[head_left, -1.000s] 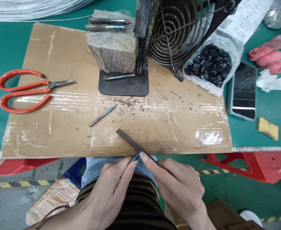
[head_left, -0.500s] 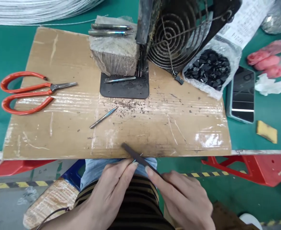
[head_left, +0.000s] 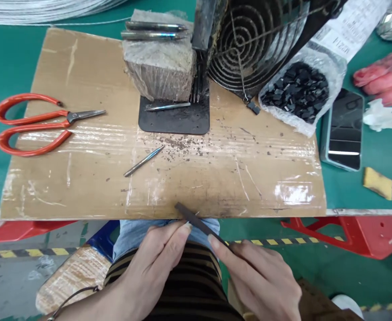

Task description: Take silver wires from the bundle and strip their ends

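Note:
My right hand (head_left: 259, 276) grips a thin dark file (head_left: 196, 220) that slants up and left over the near edge of the cardboard sheet (head_left: 82, 187). My left hand (head_left: 155, 263) pinches a small metal piece at its fingertips right under the file; the piece is almost hidden. Both hands sit below the table edge, above my lap. A pointed metal tip (head_left: 144, 161) lies loose on the cardboard. Another tip (head_left: 167, 106) rests on a black plate (head_left: 174, 120).
Red-handled scissors (head_left: 31, 125) lie at the left. A wrapped block (head_left: 160, 67) carries two more metal tips (head_left: 154, 31). A wire fan guard (head_left: 249, 40), a bag of black parts (head_left: 294, 93), a phone (head_left: 344, 129), a yellow sponge (head_left: 378, 183) and pink gloves (head_left: 379, 78) lie right.
The file has slid back toward me, so less of it reaches over the cardboard. My right hand drew back and down with it. The left hand kept its pinch.

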The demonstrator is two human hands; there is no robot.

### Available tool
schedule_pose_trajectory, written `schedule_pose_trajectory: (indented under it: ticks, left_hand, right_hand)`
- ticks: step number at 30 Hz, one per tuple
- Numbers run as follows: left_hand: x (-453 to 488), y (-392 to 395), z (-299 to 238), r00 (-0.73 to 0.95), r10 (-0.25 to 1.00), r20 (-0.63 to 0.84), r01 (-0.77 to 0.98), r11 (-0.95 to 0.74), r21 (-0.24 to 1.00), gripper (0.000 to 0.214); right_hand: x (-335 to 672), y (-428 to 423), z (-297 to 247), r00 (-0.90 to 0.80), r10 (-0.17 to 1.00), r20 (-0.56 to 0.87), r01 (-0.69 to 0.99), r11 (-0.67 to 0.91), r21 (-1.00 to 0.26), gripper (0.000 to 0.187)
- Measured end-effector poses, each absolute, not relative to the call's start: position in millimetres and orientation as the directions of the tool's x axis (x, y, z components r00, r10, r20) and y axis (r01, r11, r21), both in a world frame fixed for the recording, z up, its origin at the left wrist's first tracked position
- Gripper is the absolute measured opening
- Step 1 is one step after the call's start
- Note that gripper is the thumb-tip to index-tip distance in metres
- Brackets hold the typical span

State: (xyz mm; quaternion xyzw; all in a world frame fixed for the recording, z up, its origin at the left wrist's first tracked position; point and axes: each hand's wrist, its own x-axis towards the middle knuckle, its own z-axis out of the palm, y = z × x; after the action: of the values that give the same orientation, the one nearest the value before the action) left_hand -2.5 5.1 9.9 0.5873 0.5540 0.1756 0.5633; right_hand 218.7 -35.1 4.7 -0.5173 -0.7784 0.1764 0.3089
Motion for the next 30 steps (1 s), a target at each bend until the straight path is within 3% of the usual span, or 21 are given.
schedule_pose_trajectory:
  ticks: [7, 30]
  left_hand:
    - [-1.9, 12.3, 14.3, 0.386, 0.747, -0.541, 0.373, 0.41, 0.832, 0.053]
    - [0.2, 11.1, 11.9, 0.358, 0.794, -0.49, 0.394, 0.347, 0.851, 0.051]
  right_hand:
    - [214.9, -25.3, 4.4, -0.291, 0.904, 0.314, 0.684, 0.426, -0.593, 0.042]
    - [219.7, -28.0, 1.5, -0.289, 0.905, 0.314, 0.684, 0.424, -0.593, 0.049]
